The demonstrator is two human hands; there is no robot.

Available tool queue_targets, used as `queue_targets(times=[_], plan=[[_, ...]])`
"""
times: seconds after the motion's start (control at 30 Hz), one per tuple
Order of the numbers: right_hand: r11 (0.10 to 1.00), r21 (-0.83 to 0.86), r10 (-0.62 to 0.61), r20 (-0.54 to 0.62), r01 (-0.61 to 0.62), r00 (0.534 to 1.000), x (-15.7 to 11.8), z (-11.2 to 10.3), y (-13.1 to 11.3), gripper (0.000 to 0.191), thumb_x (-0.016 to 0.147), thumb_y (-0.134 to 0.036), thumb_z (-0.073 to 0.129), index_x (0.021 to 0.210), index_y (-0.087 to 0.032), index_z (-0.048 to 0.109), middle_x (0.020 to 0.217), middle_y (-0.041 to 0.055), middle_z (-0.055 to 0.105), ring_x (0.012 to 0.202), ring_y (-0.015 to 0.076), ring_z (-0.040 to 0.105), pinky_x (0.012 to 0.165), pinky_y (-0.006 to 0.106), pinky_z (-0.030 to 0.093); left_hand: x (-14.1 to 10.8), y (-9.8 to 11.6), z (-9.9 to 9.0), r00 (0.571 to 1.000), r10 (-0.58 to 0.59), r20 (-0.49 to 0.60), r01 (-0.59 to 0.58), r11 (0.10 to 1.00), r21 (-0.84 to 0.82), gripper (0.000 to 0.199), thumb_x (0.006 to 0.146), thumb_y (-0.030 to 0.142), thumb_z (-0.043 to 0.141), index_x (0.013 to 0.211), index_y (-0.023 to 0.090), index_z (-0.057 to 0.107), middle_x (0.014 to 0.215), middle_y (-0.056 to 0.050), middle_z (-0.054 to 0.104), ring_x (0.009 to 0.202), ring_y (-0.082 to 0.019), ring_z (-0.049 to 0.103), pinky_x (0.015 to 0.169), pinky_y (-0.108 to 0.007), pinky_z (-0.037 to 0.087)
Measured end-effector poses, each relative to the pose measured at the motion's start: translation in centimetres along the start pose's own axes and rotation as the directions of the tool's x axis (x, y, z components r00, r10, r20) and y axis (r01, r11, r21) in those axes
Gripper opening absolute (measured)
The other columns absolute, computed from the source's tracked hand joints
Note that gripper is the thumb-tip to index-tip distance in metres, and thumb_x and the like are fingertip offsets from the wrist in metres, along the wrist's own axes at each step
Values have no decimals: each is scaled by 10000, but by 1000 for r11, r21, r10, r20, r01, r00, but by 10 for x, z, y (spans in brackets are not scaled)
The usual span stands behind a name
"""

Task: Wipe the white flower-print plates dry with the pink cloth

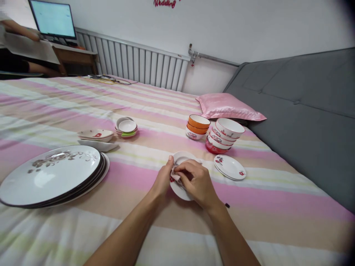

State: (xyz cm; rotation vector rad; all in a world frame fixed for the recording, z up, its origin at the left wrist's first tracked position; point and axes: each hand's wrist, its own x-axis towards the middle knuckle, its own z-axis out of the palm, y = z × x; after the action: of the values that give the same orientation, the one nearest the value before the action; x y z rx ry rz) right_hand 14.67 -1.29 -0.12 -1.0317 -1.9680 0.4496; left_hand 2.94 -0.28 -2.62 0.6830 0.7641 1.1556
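Observation:
My left hand (163, 176) grips the left rim of a small white plate (181, 193) with red flowers, its thumb over the edge. My right hand (198, 181) is closed on a crumpled pale cloth or tissue (175, 175), pressed against the plate's face. The plate is tilted above the bed, and my right hand covers part of it. To the right lie small flowered plates (231, 167), stacked. Behind them rise a stack of white and red bowls (229, 129) and a shorter stack of orange and white bowls (198, 125).
Large oval plates (55, 177) are piled at left, near boat-shaped dishes (95, 135) and small nested dishes (127, 126). A pink pillow (229, 105) lies by the grey headboard (299, 96). Cables (111, 79) rest at the far edge; a person (19, 40) sits by a monitor (53, 19).

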Motion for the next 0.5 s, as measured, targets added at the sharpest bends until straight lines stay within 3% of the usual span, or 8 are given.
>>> queue_targets(times=[0.37, 0.5], plan=[[997, -41, 58, -169, -66, 984, -1, 5, 6, 143, 823, -146, 484, 821, -218, 608, 822, 24, 627, 816, 168, 569, 769, 287, 420, 1, -5, -6, 992, 106, 64, -118, 965, 235, 492, 775, 595, 478, 709, 135, 640, 660, -53, 622, 675, -183, 554, 643, -268, 398], [992, -64, 91, -248, -110, 965, -1, 4, 12, 128, 816, -170, 492, 812, -213, 612, 835, 37, 630, 797, 175, 571, 744, 298, 432, -1, -3, -5, 996, 58, 70, -72, 975, 208, 451, 758, 567, 525, 725, 132, 641, 683, -57, 627, 695, -190, 556, 662, -270, 403]])
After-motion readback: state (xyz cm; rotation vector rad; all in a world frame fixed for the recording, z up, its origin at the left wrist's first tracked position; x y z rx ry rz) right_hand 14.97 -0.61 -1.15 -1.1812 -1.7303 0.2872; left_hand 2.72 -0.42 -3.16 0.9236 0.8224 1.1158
